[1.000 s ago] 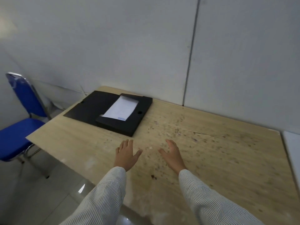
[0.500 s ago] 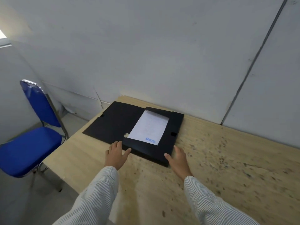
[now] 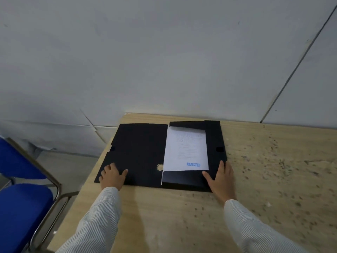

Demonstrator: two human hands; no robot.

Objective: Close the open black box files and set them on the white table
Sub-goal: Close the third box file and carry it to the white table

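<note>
An open black box file lies flat on the wooden table, near its far left corner. Its lid is spread out to the left; its tray on the right holds a white sheet with a blue stamp. My left hand rests on the lid's near left corner, fingers on top of it. My right hand lies against the tray's near right corner, thumb on the front flap and fingers along the right side. Neither hand has lifted the file.
A blue chair with a metal frame stands left of the table, close to its edge. A grey wall runs right behind the table. The wooden top stretches to the right, speckled with dark marks. No white table is in view.
My view has swung left and closer to the file. Both hands moved forward from the bare table to the file's near corners and now touch it.
</note>
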